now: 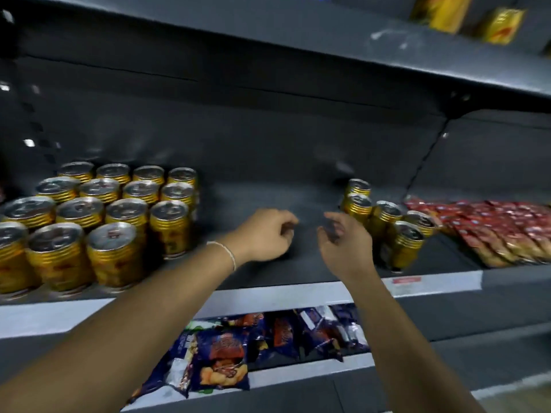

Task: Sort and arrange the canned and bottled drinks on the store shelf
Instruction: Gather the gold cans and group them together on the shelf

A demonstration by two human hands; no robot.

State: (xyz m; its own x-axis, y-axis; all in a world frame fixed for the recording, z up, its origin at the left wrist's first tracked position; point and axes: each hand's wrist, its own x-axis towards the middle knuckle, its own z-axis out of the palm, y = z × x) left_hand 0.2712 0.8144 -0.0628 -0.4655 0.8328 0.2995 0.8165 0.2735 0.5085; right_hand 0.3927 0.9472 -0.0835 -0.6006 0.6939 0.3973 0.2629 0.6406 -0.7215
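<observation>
Dark grey store shelf (268,189), seen from the head camera. A block of gold cans (98,222) with silver pull-tab lids stands upright in tight rows at its left. A smaller cluster of the same cans (384,222) stands at the right, well apart from the block.

Over the bare gap between them, the left hand (265,235) and the right hand (343,242) hover near each other. Both are empty, with loosely curled fingers. A thin bracelet (226,251) circles the left wrist.

Red packets (492,228) lie just beside the right cluster. Blue snack bags (238,353) fill the shelf below, and yellow cartons (444,10) sit above. Can labels and the red tag (402,281) on the white price strip (298,293) are too blurred to read.
</observation>
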